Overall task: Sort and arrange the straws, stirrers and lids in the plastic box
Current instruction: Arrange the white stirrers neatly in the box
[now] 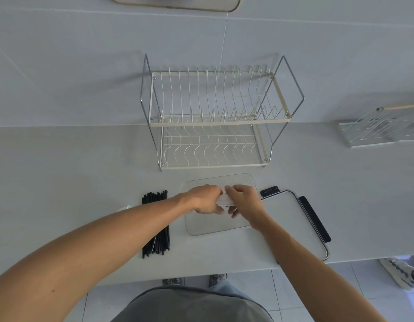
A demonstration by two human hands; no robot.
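Both hands over clear plastic box (pixel 218 225), closed together on a small white stack of lids (pixel 222 199).

Box at centre of white counter (pixel 85 159), near front edge; left hand (pixel 205 198) curled shut around left end of stack, right hand (pixel 244 201) pinching right end, thumb on top, fingers partly under; number of lids in stack not countable. One bundle of black straws (pixel 156 225) lying flat just left of box, partly under left forearm, ends uneven; single count not possible, well over ten. One box cover (pixel 292 219) with black clips flat to the right, touching box, its near corner at counter edge. One two-tier wire dish rack (pixel 213 117) behind box, narrow bare strip between. Wide bare counter far left; second rack (pixel 382 131) far right, well apart.
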